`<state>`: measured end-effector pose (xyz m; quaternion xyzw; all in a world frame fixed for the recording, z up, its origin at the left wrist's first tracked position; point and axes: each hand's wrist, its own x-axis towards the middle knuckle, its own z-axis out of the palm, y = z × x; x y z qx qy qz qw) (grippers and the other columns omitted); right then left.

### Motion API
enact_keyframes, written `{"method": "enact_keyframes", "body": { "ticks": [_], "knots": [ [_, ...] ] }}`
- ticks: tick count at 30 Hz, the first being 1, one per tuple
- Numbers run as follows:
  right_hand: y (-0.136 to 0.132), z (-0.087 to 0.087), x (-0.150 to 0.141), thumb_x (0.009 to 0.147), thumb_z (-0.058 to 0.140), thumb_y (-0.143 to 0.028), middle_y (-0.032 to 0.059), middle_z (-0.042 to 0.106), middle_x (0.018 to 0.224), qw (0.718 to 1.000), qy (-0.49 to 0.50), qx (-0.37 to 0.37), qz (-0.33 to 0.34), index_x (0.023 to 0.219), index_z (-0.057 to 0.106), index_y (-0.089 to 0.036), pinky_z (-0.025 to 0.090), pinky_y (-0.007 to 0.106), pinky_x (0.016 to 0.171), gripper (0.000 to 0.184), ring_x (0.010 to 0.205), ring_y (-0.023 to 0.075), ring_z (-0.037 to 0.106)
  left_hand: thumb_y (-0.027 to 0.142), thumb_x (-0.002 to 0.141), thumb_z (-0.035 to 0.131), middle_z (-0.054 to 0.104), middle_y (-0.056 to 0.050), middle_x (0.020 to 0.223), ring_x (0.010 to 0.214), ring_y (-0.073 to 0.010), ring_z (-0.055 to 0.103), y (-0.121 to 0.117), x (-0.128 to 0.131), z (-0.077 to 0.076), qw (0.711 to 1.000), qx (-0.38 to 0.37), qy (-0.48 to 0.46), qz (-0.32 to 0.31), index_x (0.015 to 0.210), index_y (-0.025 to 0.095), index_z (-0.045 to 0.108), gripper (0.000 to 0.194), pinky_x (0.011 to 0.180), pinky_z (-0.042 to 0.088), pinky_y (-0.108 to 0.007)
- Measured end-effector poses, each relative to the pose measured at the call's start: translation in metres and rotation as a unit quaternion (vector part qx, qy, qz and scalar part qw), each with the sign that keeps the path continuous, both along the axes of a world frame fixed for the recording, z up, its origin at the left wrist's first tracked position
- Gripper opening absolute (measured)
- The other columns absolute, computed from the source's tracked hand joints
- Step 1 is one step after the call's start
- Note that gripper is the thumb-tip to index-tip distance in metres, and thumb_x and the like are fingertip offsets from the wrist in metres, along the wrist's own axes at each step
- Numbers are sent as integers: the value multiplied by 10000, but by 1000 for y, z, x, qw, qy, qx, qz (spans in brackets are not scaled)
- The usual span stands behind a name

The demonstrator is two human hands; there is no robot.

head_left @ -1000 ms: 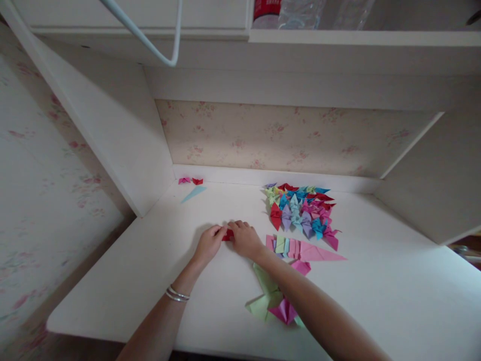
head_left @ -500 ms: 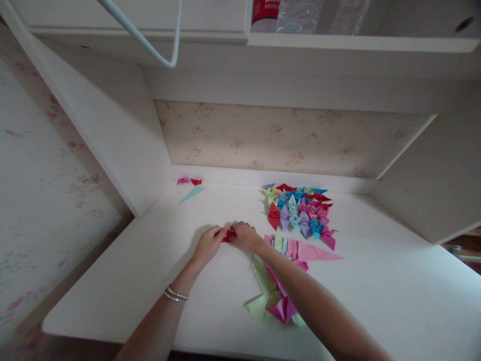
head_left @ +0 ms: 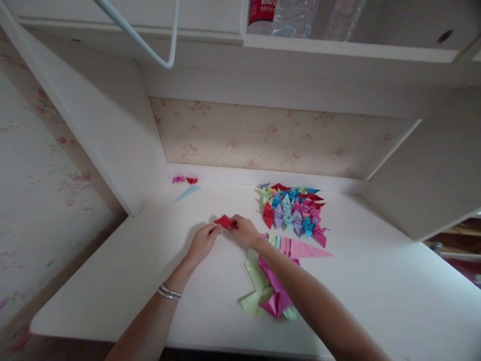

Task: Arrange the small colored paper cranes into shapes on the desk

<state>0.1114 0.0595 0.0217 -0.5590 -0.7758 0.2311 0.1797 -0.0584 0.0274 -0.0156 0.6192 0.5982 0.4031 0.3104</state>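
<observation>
While pinching red paper [head_left: 224,221] in right grip [head_left: 246,233], has left grip [head_left: 203,242] just beside, curled, hold on red paper unclear. Right of and beyond right grip, on counter [head_left: 210,311]: clustered origami [head_left: 287,219].

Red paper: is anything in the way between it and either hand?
Nothing visible is in the way. The right hand holds the red paper at its right end; the left hand is close by its left side, though touching is unclear. Folded papers lie off to the right.
</observation>
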Motion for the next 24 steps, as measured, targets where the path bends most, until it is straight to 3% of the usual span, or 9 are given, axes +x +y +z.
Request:
{"method": "enact_keyframes", "body": {
  "ticks": [5, 9, 14, 18, 24],
  "knots": [
    [-6, 26, 44, 936, 419, -366, 12, 659, 771, 993, 122, -8, -4, 980, 586, -185, 417, 215, 601, 250, 672, 125, 611, 538, 860, 424, 494, 36, 544, 559, -145, 468, -1, -1, 1, 1000, -8, 4, 3, 725, 179, 626, 433, 551, 332, -249],
    [-18, 43, 94, 941, 382, -464, -20, 559, 634, 971, 236, -29, 2, 846, 579, -182, 411, 215, 547, 358, 586, 122, 569, 545, 863, 411, 432, 48, 510, 528, -139, 440, -2, 1, 2, 1000, -10, 15, 10, 727, 184, 631, 444, 525, 304, -247],
    [-33, 48, 165, 916, 384, -565, -23, 522, 594, 988, 150, -20, -24, 770, 608, -186, 354, 229, 513, 464, 546, 122, 476, 568, 864, 385, 460, 44, 511, 524, -150, 450, -1, 2, 1, 999, -8, 42, 11, 730, 194, 634, 469, 525, 302, -253],
    [-42, 42, 217, 891, 426, -601, -11, 546, 670, 995, 84, -42, -33, 870, 609, -191, 369, 238, 534, 449, 604, 138, 485, 575, 865, 388, 556, 22, 591, 586, -163, 507, -1, 1, -1, 998, -1, 55, 6, 737, 193, 637, 474, 559, 333, -258],
    [-53, 35, 253, 896, 437, -565, 13, 576, 733, 999, 26, -26, 27, 833, 612, -188, 395, 262, 615, 420, 679, 154, 498, 573, 860, 408, 563, 20, 605, 617, -170, 531, -2, 2, -3, 998, -3, 64, 13, 744, 193, 645, 462, 598, 361, -263]
  ]
}}
